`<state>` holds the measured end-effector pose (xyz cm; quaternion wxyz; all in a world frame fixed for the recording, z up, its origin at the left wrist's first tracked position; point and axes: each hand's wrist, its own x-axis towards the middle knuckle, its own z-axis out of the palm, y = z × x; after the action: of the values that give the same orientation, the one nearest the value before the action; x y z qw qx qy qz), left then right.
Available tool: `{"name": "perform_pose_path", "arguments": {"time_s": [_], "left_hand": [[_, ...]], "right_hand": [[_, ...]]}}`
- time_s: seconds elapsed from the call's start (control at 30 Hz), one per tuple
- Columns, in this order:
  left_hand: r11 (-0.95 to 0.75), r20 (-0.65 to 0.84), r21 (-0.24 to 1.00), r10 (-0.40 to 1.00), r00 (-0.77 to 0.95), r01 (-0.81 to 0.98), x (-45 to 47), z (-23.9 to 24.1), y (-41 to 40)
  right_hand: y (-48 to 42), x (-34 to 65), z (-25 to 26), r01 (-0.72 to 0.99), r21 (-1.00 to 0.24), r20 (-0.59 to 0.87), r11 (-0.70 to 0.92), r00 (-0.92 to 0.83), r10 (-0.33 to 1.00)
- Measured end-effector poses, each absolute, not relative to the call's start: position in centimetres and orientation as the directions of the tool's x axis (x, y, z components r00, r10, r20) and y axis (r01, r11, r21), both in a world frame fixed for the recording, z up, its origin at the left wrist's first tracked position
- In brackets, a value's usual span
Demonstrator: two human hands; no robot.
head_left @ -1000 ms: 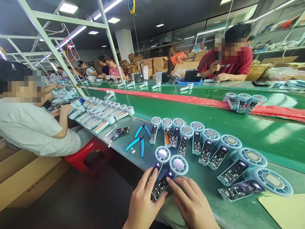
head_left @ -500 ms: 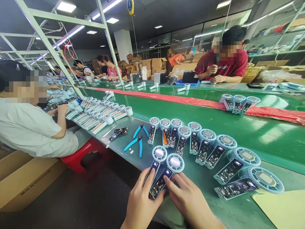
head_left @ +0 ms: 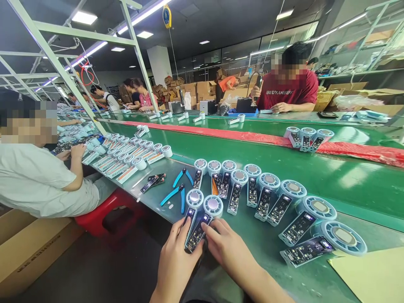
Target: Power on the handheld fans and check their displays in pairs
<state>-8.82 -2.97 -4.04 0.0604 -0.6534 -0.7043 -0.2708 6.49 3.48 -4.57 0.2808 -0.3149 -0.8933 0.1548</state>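
Two small pale-blue handheld fans with bare circuit boards in their handles are between my hands, at the lower middle. My left hand [head_left: 176, 248] is closed around the handles of the left fan [head_left: 195, 198] and the right fan [head_left: 213, 205]. Against the right fan's side rests my right hand [head_left: 230, 246], its thumb on the board by the lit display and its fingers closed in. Lit digits also show on the left fan's board. Just beyond are blue-handled nippers [head_left: 173, 198] and a curved row of similar open fans [head_left: 269, 181].
Finished-looking fans [head_left: 139, 163] lie in rows at left, near a seated co-worker in a pale shirt [head_left: 41, 181]. Loose circuit boards [head_left: 153, 183] are by the nippers. A green belt [head_left: 252, 145] with a red strip runs behind. Yellow paper [head_left: 372, 273] lies at right.
My hands and both fans sit further left in the picture, as the view has shifted somewhat. My grip looks the same. The co-worker in red across the belt has raised a hand holding a tool.
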Motion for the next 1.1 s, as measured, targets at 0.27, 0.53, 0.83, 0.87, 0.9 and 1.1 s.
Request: {"name": "perform_pose_path", "arguments": {"time_s": [0.27, 0.53, 0.83, 0.87, 0.9, 1.1], "left_hand": [[0.056, 0.419, 0.277, 0.892, -0.173, 0.959, -8.7, -3.6, -2.2], [0.095, 0.388, 0.26, 0.901, -0.194, 0.961, -8.4, -3.0, -1.1], [0.097, 0.391, 0.264, 0.899, -0.199, 0.959, -8.4, -3.4, -1.1], [0.098, 0.389, 0.272, 0.899, -0.203, 0.957, -8.4, -3.6, -1.2], [0.096, 0.385, 0.286, 0.9, -0.206, 0.953, -8.3, -3.7, -1.2], [-0.004, 0.455, 0.372, 0.872, -0.178, 0.928, -8.4, -4.5, -1.4]], "right_hand": [[4.3, 6.4, -4.5, 0.483, -0.498, 0.361, 0.72, -0.64, 0.679], [5.2, 5.9, -4.5, 0.492, -0.487, 0.377, 0.721, -0.626, 0.682], [5.1, 5.8, -5.5, 0.496, -0.467, 0.435, 0.732, -0.592, 0.678], [5.0, 5.9, -5.6, 0.495, -0.464, 0.444, 0.735, -0.588, 0.676], [4.9, 5.9, -5.6, 0.494, -0.46, 0.452, 0.738, -0.585, 0.673], [4.5, 6.3, -5.2, 0.448, -0.542, 0.541, 0.711, -0.462, 0.703]]}}
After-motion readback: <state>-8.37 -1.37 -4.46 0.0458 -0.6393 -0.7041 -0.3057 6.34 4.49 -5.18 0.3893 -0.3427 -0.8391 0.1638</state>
